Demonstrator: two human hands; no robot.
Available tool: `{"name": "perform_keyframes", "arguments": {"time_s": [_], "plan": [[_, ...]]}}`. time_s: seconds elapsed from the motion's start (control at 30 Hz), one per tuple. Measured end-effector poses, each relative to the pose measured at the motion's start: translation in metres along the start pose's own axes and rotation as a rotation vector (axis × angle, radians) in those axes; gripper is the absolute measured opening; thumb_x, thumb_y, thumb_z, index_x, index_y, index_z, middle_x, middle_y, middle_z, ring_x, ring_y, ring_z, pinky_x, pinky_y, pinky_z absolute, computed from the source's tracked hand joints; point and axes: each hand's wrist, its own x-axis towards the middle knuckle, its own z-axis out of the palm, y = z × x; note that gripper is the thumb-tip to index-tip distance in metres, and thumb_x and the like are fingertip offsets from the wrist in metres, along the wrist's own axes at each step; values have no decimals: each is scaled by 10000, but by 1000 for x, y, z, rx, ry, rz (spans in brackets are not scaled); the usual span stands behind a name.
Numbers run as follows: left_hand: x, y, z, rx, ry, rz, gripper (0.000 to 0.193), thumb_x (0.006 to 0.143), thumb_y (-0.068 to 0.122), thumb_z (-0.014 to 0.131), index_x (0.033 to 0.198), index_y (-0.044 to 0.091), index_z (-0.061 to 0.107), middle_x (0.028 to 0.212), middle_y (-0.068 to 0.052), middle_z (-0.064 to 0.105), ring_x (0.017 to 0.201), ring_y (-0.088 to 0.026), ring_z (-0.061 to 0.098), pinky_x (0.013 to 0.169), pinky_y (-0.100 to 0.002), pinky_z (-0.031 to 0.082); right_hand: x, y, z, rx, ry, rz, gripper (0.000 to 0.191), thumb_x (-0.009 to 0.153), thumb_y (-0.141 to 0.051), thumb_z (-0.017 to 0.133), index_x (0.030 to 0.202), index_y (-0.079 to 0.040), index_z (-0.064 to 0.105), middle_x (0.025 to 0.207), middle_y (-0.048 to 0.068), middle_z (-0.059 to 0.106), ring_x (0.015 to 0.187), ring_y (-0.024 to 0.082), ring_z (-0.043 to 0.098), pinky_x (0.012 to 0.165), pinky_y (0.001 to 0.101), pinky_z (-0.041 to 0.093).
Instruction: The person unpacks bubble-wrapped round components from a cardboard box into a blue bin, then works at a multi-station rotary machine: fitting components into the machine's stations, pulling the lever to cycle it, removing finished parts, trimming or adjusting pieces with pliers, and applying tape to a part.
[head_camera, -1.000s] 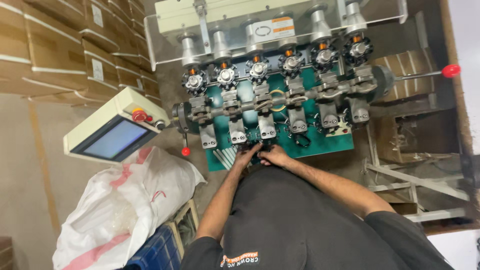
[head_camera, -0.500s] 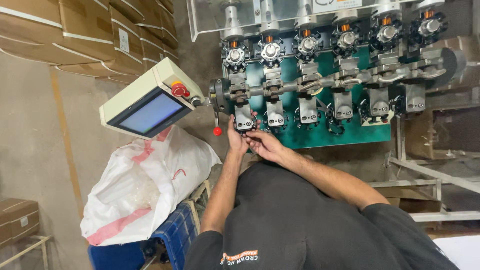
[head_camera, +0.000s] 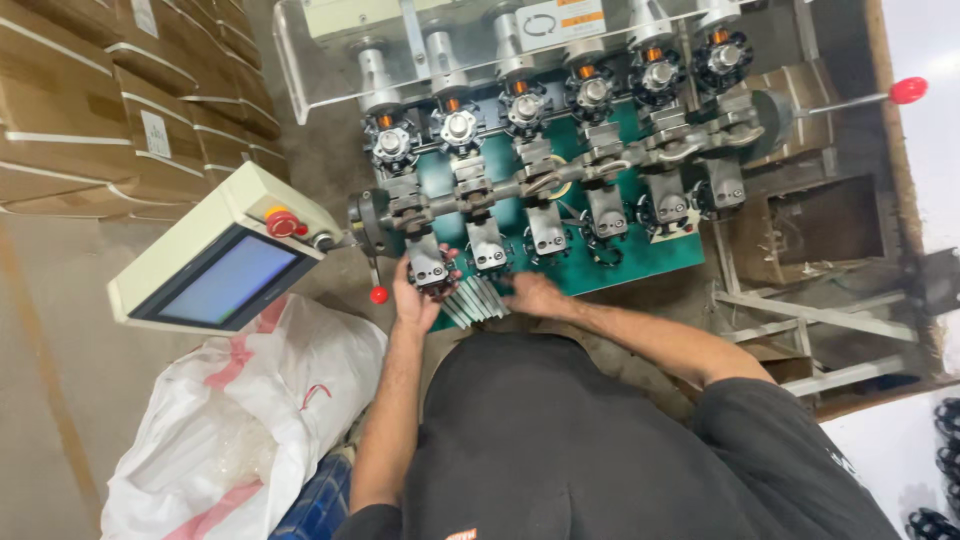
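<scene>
A green-based winding machine (head_camera: 640, 262) with a row of several metal stations stands in front of me. My left hand (head_camera: 418, 293) is raised at the leftmost lower holder (head_camera: 428, 266), fingers around a small part there. My right hand (head_camera: 533, 295) rests palm down at the machine's front edge, beside a fan of thin grey metal strips (head_camera: 476, 300). I cannot tell if the right hand holds anything.
A cream control box with a blue screen and red button (head_camera: 215, 258) sits to the left. Stacked cardboard cartons (head_camera: 90, 110) line the far left. A white sack (head_camera: 235, 420) lies below the box. A red-knobbed lever (head_camera: 905, 91) sticks out at the right.
The view has swung right and down. My hands, close together at the left holders before, have spread apart: the left stays at the leftmost holder, the right has dropped to the front edge.
</scene>
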Motion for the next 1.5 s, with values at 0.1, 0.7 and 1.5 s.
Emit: {"name": "perform_keyframes", "arguments": {"time_s": [0.1, 0.7, 1.5], "plan": [[1, -12, 2, 128, 155, 122, 535, 1006, 442, 454, 1332, 49, 609, 1078, -156, 711, 820, -283, 694, 703, -430, 582, 5, 30, -57, -472, 301, -121, 535, 849, -210, 705, 1339, -42, 569, 1255, 152, 586, 1081, 283, 535, 904, 410, 407], [-48, -147, 50, 1991, 187, -27, 374, 938, 348, 560, 1251, 209, 709, 1117, -152, 740, 1041, -356, 699, 888, -509, 540, 46, 7, -128, -864, 652, -435, 613, 826, -197, 658, 1406, -25, 556, 1279, 173, 584, 1279, 359, 497, 1128, 501, 369], [-41, -55, 10, 10, -268, -108, 377, 967, 66, 603, 1337, 6, 561, 1290, -139, 666, 1160, -246, 682, 1016, -415, 566, -28, 37, -26, -410, -34, -996, 306, 767, -72, 710, 1069, -73, 659, 1111, 75, 657, 1224, 283, 570, 975, 456, 445]]}}
